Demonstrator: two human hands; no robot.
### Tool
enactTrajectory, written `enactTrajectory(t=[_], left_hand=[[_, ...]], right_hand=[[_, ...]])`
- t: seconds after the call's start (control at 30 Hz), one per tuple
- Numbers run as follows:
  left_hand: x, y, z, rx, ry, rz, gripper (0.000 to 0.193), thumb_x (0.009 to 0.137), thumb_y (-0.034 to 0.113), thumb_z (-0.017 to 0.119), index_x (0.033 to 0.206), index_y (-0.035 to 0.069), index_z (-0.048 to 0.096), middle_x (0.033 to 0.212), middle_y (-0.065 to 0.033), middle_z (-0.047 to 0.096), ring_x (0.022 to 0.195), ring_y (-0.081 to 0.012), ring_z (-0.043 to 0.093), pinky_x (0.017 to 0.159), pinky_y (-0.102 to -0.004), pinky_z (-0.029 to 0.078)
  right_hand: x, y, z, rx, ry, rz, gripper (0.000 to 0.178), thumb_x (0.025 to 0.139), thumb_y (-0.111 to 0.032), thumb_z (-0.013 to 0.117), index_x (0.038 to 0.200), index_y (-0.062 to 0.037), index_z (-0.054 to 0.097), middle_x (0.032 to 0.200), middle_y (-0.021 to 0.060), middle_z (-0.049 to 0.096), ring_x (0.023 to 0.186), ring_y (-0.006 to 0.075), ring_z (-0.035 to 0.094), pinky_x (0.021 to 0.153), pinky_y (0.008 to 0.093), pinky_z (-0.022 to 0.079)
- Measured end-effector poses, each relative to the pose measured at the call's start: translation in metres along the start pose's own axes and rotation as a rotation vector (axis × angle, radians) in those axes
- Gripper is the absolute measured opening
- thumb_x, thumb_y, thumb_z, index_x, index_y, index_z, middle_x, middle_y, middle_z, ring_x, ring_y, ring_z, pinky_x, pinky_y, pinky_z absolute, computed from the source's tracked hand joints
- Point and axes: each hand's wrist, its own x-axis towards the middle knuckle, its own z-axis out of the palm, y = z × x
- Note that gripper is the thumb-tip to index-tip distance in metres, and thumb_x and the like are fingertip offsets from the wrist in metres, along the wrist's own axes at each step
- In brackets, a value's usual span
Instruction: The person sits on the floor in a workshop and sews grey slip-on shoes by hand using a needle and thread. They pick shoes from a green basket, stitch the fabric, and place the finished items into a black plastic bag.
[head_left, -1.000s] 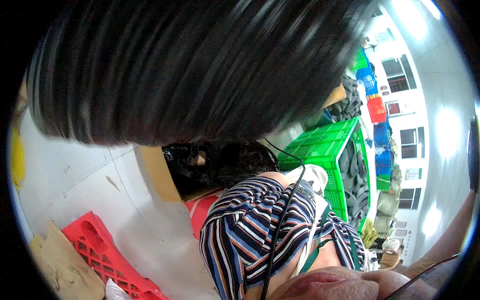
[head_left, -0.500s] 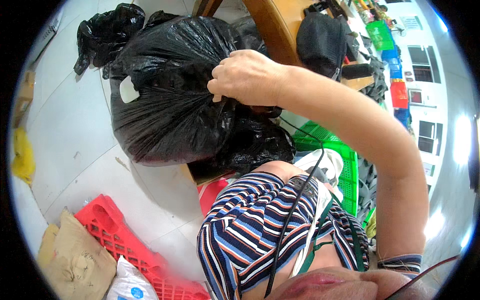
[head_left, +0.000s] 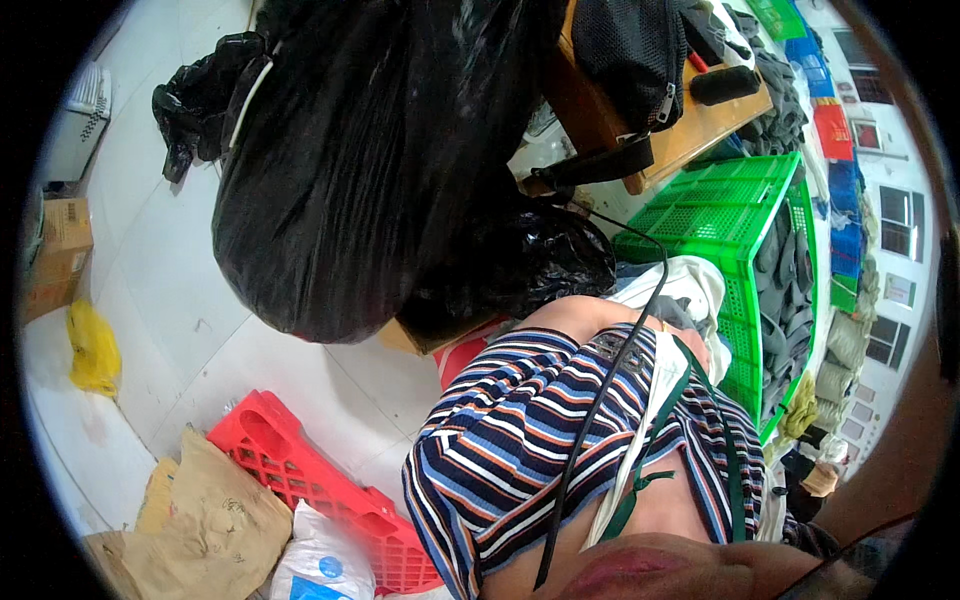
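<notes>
A large black plastic bag (head_left: 340, 190) fills the upper middle, full and rounded at its lower end and pulled up past the top edge of the picture. Neither of my hands shows. Along the right rim runs a dark brownish shape that looks like my raised right arm (head_left: 895, 440); its hand is out of the picture. Bare skin that appears to be part of my left arm (head_left: 570, 312) shows by the striped sleeve, with its hand hidden. A thin white edge (head_left: 250, 103) sticks out at the bag's left side. Another shiny black bag (head_left: 540, 255) lies below.
A green crate (head_left: 690, 235) holding grey shoe-like pieces stands at the right, beside a wooden table (head_left: 720, 115) with a black mesh bag (head_left: 630, 60). At the lower left are a red plastic pallet (head_left: 300, 450), a brown sack (head_left: 220, 520) and a yellow bag (head_left: 93, 345).
The big black bag has been drawn upward and looks longer. My right hand, earlier gripping its gathered top, has left the picture upward. The view has shifted slightly.
</notes>
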Motion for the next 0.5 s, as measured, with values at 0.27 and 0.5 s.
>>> enactTrajectory(t=[0.27, 0.5], left_hand=[[0.0, 0.001, 0.011, 0.014, 0.035, -0.008, 0.011, 0.075, 0.028, 0.069, 0.076, 0.016, 0.068, 0.078, -0.0059, 0.066, 0.072, -0.0284, 0.069, 0.053, -0.0444, 0.053], [-0.011, 0.007, 0.012, 0.015, 0.112, -0.043, 0.011, 0.075, 0.028, 0.069, 0.075, 0.016, 0.068, 0.077, -0.0061, 0.066, 0.072, -0.0284, 0.069, 0.053, -0.0445, 0.053]], right_hand=[[0.009, -0.035, 0.015, 0.052, 0.021, 0.056, 0.014, 0.083, -0.009, 0.065, 0.094, 0.0002, 0.067, 0.094, 0.019, 0.068, 0.087, 0.0341, 0.067, 0.076, 0.0425, 0.056], [-0.013, -0.055, 0.049, 0.394, 0.372, -0.11, 0.019, 0.082, -0.01, 0.068, 0.097, 0.0015, 0.064, 0.099, 0.0179, 0.066, 0.099, 0.034, 0.064, 0.086, 0.0416, 0.053]])
